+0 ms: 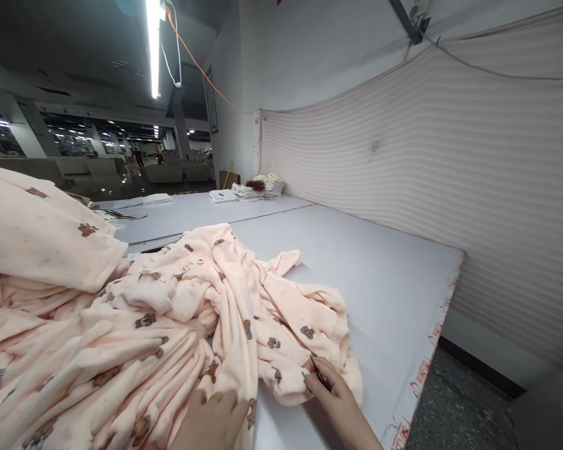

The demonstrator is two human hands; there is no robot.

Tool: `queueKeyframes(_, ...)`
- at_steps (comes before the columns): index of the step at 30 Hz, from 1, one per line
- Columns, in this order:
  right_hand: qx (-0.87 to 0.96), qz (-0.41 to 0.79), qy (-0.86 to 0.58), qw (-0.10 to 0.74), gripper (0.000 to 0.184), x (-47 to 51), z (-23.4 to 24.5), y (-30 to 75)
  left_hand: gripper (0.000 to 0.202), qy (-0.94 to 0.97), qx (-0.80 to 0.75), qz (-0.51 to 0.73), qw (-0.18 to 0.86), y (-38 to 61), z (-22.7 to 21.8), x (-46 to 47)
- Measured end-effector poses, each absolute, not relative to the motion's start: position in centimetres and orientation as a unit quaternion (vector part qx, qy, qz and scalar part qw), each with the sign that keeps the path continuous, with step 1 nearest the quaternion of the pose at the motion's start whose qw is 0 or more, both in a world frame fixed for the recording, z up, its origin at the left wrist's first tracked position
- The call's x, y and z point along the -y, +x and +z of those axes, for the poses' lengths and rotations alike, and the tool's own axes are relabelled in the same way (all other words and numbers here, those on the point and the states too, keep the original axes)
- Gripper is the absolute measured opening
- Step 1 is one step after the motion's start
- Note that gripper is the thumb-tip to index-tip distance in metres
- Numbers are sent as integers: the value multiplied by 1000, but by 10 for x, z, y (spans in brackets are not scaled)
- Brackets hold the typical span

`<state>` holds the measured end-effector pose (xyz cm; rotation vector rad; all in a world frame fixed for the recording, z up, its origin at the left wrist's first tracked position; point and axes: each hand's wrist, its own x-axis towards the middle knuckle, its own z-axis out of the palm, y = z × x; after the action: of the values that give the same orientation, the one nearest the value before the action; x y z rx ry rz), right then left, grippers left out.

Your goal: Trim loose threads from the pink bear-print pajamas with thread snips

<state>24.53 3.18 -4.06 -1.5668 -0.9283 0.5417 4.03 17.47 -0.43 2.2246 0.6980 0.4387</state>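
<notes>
A large heap of pale pink fleece garments (pixel 136 350) with a brown bear print spreads over the left and middle of the table. My left hand (pixel 211 420), at the bottom centre, has its fingers curled into a long fold of this fleece. To its right, my right hand (pixel 333 394) is closed around a small dark pointed tool that looks like thread snips (pixel 318 370). The tips of that hand touch the edge of a gathered fleece part (pixel 304 334), possibly a sleeve with its cuff. Its palm is turned away.
The pale table (pixel 380 269) has a right edge with red-printed tape (pixel 422 372). Stacks of white cloth or paper (pixel 248 190) stand at its far end. A striped fabric sheet (pixel 403 150) hangs along the wall on the right. Overhead hangs a tube light (pixel 153 50).
</notes>
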Motion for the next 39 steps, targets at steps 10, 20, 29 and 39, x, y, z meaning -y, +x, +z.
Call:
queueKeyframes(10, 400, 171, -669, 602, 30, -33, -52, 228, 25, 783, -218, 238, 531, 105, -36, -161)
queueKeyframes(20, 377, -69, -726, 571, 26, -42, -57, 221, 19, 791, -197, 274, 510, 95, -39, -160)
queueKeyframes(29, 427, 64, -736, 522, 13, -44, -42, 224, 31, 440, -151, 138, 874, 103, -29, -171)
queueKeyframes(39, 450, 94, -716, 525, 24, -42, -34, 216, 28, 375, -129, 128, 909, 98, -21, -169)
